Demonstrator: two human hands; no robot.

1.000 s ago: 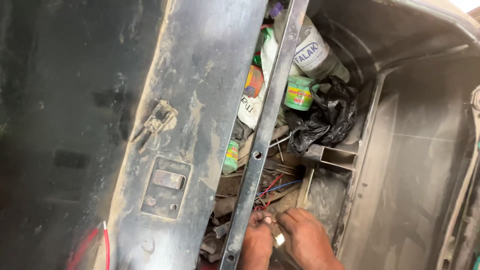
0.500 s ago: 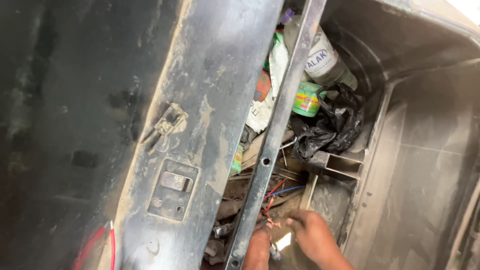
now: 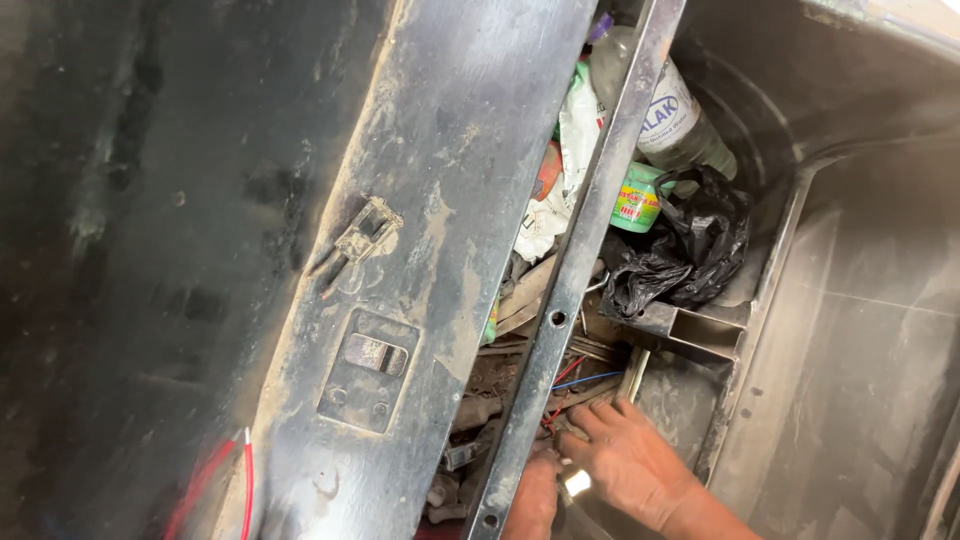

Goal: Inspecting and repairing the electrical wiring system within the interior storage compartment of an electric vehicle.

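Observation:
My right hand [image 3: 635, 465] reaches in from the bottom edge, fingers spread over dusty debris, its fingertips by the red and blue wires [image 3: 572, 380]. Only the top of my left hand [image 3: 530, 495] shows, tucked against the lower end of a slanted metal bar [image 3: 575, 270]. A small white piece [image 3: 577, 483] sits between the two hands; I cannot tell which hand holds it. All of this lies in a dirty compartment [image 3: 850, 330] packed with clutter.
A wide dusty black panel [image 3: 400, 250] with a latch plate covers the left. Deeper in lie a clear plastic bottle [image 3: 670, 120], a green tub [image 3: 638, 200], a crumpled black bag [image 3: 685, 250] and a white wrapper [image 3: 560, 190]. Red wires [image 3: 215, 480] hang at lower left.
My right hand has slid further into the compartment with its fingers spread toward the coloured wires. The left hand has sunk lower behind the bar.

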